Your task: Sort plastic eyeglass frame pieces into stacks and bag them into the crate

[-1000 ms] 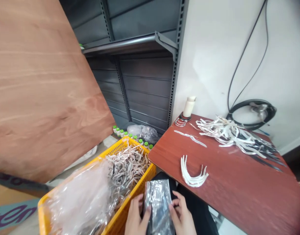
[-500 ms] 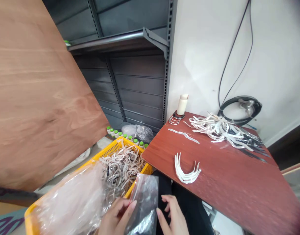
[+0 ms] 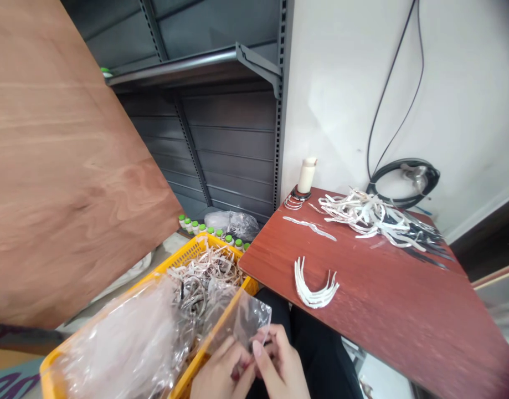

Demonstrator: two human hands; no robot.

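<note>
Beside the red table (image 3: 382, 310), my yellow crate (image 3: 191, 371) of curved white strips sits to my left, its near half under crumpled plastic. Over my lap, my left hand (image 3: 219, 379) and right hand (image 3: 279, 368) meet, fingers pinched together on the lower edge of a clear plastic bag (image 3: 237, 321), which slants up and left over the crate's rim.

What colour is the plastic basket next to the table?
Yellow plastic basket, clearest in the head view.
</note>
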